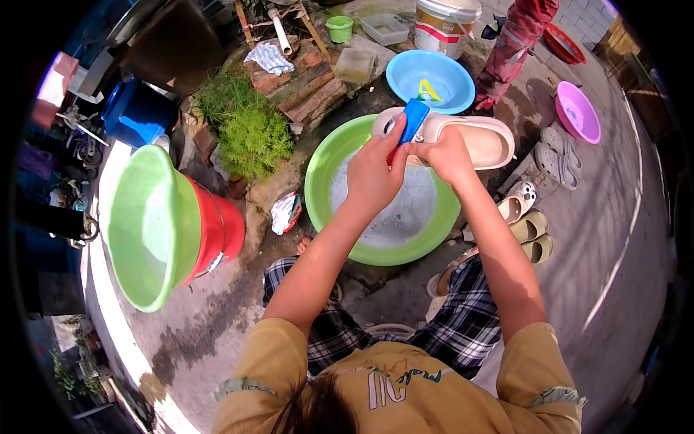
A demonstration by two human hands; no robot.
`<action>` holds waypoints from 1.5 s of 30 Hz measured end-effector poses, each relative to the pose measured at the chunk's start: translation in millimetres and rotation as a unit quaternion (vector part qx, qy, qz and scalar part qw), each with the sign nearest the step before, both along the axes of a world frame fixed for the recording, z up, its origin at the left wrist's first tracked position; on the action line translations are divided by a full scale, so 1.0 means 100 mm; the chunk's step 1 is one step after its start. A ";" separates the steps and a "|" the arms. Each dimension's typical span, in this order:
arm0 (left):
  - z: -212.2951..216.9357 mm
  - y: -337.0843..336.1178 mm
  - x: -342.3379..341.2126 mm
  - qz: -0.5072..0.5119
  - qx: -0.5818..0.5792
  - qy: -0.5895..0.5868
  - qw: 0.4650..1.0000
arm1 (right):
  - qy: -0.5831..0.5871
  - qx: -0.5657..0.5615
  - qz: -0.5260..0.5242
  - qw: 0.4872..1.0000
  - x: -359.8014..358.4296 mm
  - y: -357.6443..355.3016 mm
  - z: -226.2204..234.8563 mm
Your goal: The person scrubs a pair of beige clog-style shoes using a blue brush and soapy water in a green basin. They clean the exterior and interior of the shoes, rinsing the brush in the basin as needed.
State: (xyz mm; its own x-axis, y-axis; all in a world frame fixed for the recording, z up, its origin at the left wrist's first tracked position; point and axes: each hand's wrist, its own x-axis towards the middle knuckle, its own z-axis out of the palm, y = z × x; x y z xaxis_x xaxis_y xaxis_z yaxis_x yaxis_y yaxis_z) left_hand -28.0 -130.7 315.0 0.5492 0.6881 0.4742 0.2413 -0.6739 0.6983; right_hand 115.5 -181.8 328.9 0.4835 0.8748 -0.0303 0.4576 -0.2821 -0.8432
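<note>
My left hand [376, 170] grips a small blue brush [414, 118] between thumb and fingers; its bristles are hidden. Close beside it, my right hand [446, 153] is closed on a beige clog [488, 143], held up over the far right rim of a green basin [318, 184]. Another part of the beige footwear [385, 124] shows behind my left hand; I cannot tell whether it is the same clog. Below both hands, foamy, cloudy water [394, 217] lies in the basin, which stands on the ground between my knees.
On the left, a green basin [119, 239] leans on a red bucket [220, 228]. A blue basin [434, 69] and white bucket [441, 25] stand beyond. Several clogs [528, 228] and a pink basin [578, 112] are at right. A crumpled packet [285, 212] lies nearby.
</note>
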 end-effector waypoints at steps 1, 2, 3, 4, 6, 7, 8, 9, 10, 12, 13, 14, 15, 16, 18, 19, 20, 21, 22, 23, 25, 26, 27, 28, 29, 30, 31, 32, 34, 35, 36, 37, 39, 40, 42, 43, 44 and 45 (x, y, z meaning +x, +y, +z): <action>0.03 0.02 0.01 0.014 0.003 0.005 1.000 | -0.009 0.064 -0.011 0.998 -0.05 0.03 -0.03; 0.05 0.03 0.01 0.028 0.005 0.010 1.000 | -0.018 0.128 -0.021 0.991 -0.07 0.05 -0.07; 0.03 0.00 0.00 0.027 0.031 0.028 0.999 | 0.012 0.129 -0.036 0.991 -0.02 0.06 -0.11; 0.04 -0.03 -0.02 0.016 0.023 0.050 0.998 | 0.042 0.130 -0.051 0.989 0.08 0.08 -0.12; 0.06 -0.10 -0.05 -0.008 0.007 0.092 0.996 | 0.092 0.136 -0.053 0.985 0.17 0.08 -0.13; 0.08 -0.10 -0.07 -0.010 0.003 0.094 0.996 | 0.114 0.140 -0.039 0.983 0.16 0.06 -0.09; 0.07 -0.08 -0.08 0.006 0.015 0.078 0.997 | 0.135 0.144 -0.025 0.980 0.15 0.03 -0.07; 0.05 -0.05 -0.07 0.022 0.027 0.062 0.997 | 0.047 0.146 -0.008 0.988 0.05 0.03 -0.10; 0.04 -0.03 -0.07 0.039 0.037 0.046 0.998 | -0.037 0.136 0.005 0.990 -0.07 0.01 -0.11; 0.04 0.00 -0.02 0.054 0.049 0.031 0.997 | -0.110 0.169 -0.009 0.979 -0.21 0.06 -0.14; 0.07 -0.01 -0.04 0.049 0.042 0.041 0.997 | -0.063 0.158 -0.029 0.985 -0.18 0.07 -0.15; 0.08 -0.01 -0.02 0.044 0.037 0.048 0.997 | -0.019 0.148 -0.048 0.988 -0.06 0.11 -0.15; 0.05 -0.06 -0.04 0.025 0.024 0.068 0.997 | 0.026 0.138 -0.067 0.988 0.03 0.12 -0.15; 0.05 -0.09 -0.06 0.020 0.002 0.081 0.997 | 0.127 0.167 -0.072 0.975 0.06 0.08 -0.06; 0.06 -0.12 -0.08 0.011 -0.041 0.106 0.993 | 0.208 0.185 -0.080 0.957 0.15 0.07 -0.05; 0.05 -0.10 -0.06 0.020 -0.022 0.067 0.997 | 0.176 0.179 -0.051 0.967 0.14 0.06 -0.05; 0.03 -0.08 -0.04 0.029 0.004 0.059 0.998 | 0.143 0.172 -0.022 0.974 0.09 0.05 -0.06; 0.02 -0.05 -0.03 0.038 0.029 0.051 0.998 | 0.110 0.166 0.007 0.980 0.04 0.04 -0.06; 0.01 -0.02 -0.02 0.046 0.055 0.043 0.997 | 0.053 0.144 0.021 0.988 -0.03 0.03 -0.08; 0.02 0.00 0.01 0.056 0.062 0.038 0.996 | -0.005 0.121 0.036 0.992 -0.12 0.01 -0.10; -0.03 0.07 0.03 0.063 0.044 0.012 0.997 | -0.041 0.100 0.044 0.993 -0.22 -0.03 -0.05; -0.06 0.09 0.03 0.068 0.035 -0.001 0.997 | 0.080 0.114 0.008 0.990 -0.16 -0.02 -0.04; -0.08 0.07 0.00 0.053 0.022 0.021 0.998 | 0.201 0.126 -0.029 0.971 -0.04 0.02 -0.04; -0.10 0.05 -0.01 0.038 0.010 0.044 0.998 | 0.318 0.138 -0.065 0.936 0.05 0.04 0.01; -0.12 0.03 -0.03 0.023 -0.002 0.066 0.998 | 0.458 0.205 -0.080 0.861 0.12 0.02 0.06; -0.17 -0.03 -0.02 0.020 0.000 0.097 0.995 | 0.497 0.217 -0.122 0.831 0.16 0.00 0.11; -0.21 -0.11 0.00 0.012 0.002 0.128 0.992 | 0.501 0.239 -0.118 0.824 0.17 0.01 0.07; -0.22 -0.15 0.02 0.004 0.004 0.159 0.987 | 0.504 0.261 -0.113 0.815 0.17 0.03 0.04; -0.20 -0.14 0.06 0.010 -0.014 0.128 0.992 | 0.479 0.261 -0.143 0.826 0.14 0.01 0.10; -0.17 -0.12 0.07 0.007 -0.019 0.098 0.995 | 0.467 0.259 -0.157 0.831 0.12 0.00 0.14; -0.16 -0.11 0.06 0.005 -0.025 0.069 0.997 | 0.480 0.257 -0.150 0.825 0.15 -0.02 0.16; -0.15 -0.10 0.05 -0.002 -0.021 0.028 0.999 | 0.491 0.256 -0.142 0.820 0.20 -0.05 0.19; -0.14 -0.07 0.04 -0.016 -0.013 -0.052 0.998 | 0.509 0.253 -0.117 0.815 0.29 -0.07 0.15; -0.11 -0.06 0.04 -0.004 -0.039 -0.072 0.997 | 0.522 0.255 -0.110 0.807 0.29 -0.08 0.14; -0.01 -0.01 0.04 0.018 -0.092 -0.113 0.989 | 0.546 0.259 -0.096 0.791 0.28 -0.09 0.12; 0.03 0.05 0.04 0.033 -0.118 -0.107 0.987 | 0.554 0.249 -0.093 0.789 0.26 -0.08 0.12; 0.05 0.10 0.04 0.053 -0.151 -0.118 0.980 | 0.571 0.251 -0.096 0.775 0.24 -0.07 0.12; 0.05 0.14 0.04 0.054 -0.157 -0.114 0.980 | 0.589 0.253 -0.099 0.761 0.21 -0.07 0.11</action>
State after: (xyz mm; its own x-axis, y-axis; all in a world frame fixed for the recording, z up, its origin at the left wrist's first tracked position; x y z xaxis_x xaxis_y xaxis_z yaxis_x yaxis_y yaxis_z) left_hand -24.1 -117.1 320.4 0.3699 0.8680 0.3312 0.1137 -0.3961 0.9111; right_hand 136.5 -188.3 340.4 0.5057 0.8324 -0.2267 -0.7084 0.2507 -0.6598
